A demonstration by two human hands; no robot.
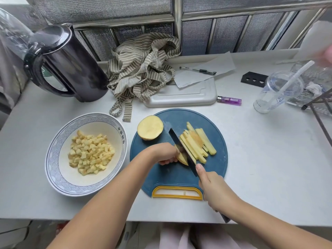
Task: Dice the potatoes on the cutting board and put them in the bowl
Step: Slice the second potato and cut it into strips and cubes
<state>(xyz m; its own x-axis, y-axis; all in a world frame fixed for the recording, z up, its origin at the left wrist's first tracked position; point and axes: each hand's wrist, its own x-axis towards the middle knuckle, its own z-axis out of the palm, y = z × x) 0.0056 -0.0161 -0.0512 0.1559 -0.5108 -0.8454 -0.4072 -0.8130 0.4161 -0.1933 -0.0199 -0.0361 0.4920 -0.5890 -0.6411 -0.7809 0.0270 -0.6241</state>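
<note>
A round blue cutting board (pixel 213 169) with a yellow handle lies in front of me. On it, my left hand (pixel 164 153) grips a small potato piece (pixel 182 159). My right hand (pixel 214 190) holds a black knife (pixel 182 147), its forefinger along the blade's spine, with the blade down in that piece. Right of the blade lies a pile of potato sticks (pixel 198 141). A half potato (pixel 150 127) sits cut side up at the board's upper left. The patterned bowl (pixel 53 153) to the left holds several potato cubes (pixel 90 154).
A black kettle (pixel 66 63) stands at the back left. A striped apron (pixel 142 69), a white board (pixel 185 97), paper with a pen (pixel 197 70), a purple lighter (pixel 229 100) and a plastic cup with a straw (pixel 276 92) lie behind the board. The counter's edge runs near me.
</note>
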